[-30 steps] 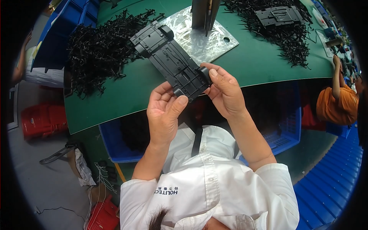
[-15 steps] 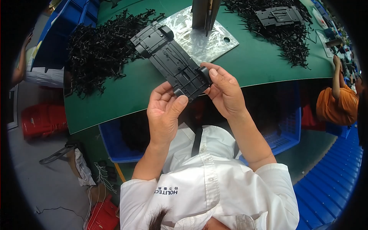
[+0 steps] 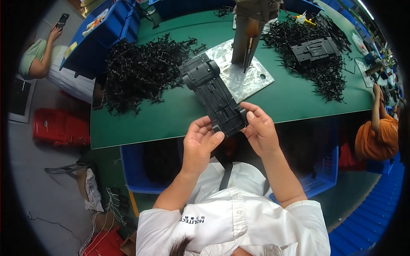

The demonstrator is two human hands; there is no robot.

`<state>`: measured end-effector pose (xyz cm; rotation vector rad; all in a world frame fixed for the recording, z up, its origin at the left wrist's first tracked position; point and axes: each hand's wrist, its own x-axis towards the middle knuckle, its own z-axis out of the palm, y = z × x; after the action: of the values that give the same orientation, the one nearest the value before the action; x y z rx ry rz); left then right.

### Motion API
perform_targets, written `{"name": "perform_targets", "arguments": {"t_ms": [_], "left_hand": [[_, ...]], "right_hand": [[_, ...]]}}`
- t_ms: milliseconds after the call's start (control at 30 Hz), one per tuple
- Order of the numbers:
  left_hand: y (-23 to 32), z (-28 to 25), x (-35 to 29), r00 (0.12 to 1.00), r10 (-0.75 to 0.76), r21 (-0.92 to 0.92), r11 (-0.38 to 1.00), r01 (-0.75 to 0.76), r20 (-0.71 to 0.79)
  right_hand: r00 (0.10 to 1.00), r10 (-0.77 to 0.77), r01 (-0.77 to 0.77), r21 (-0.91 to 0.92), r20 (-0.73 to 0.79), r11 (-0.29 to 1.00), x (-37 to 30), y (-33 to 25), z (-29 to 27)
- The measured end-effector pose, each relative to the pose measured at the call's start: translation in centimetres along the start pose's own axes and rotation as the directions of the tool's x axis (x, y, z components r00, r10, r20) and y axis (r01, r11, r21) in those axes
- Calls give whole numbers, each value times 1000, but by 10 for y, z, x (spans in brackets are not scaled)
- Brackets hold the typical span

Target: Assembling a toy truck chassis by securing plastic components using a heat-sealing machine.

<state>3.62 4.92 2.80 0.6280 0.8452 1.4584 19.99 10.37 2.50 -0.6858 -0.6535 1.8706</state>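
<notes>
Between both hands I hold a long black plastic toy-car chassis [image 3: 215, 96], tilted with its far end up and to the left. My left hand [image 3: 200, 141] grips the near left corner, thumb on the edge and fingers underneath. At the near right corner, my right hand [image 3: 260, 128] is closed with its thumb on top. The chassis is held above the front of the green table, its far end beside a scratched metal base plate [image 3: 260, 87]. From that plate rises a metal column [image 3: 247, 42] with a thin pointed rod.
Heaps of small black plastic parts [image 3: 139, 72] lie left and right of the plate. Another black chassis [image 3: 315, 49] rests on the right heap. Blue bins [image 3: 141, 185] stand under the green table [image 3: 171, 123]. A person in orange [image 3: 376, 138] is at far right, another [image 3: 38, 59] at far left.
The view has shifted, so the table, chassis and hands appear lower and more of the table's far side shows. My grip on the chassis is the same.
</notes>
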Motion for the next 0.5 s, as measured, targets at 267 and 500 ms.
{"name": "perform_targets", "arguments": {"t_ms": [267, 500], "left_hand": [[11, -3, -9, 996, -89, -46, 995, 89, 16], [-1, 27, 6, 994, -112, 102, 989, 109, 19]], "right_hand": [[954, -285, 298, -268, 86, 916, -42, -1, 3], [625, -545, 696, -715, 559, 64, -64, -13, 17]]}}
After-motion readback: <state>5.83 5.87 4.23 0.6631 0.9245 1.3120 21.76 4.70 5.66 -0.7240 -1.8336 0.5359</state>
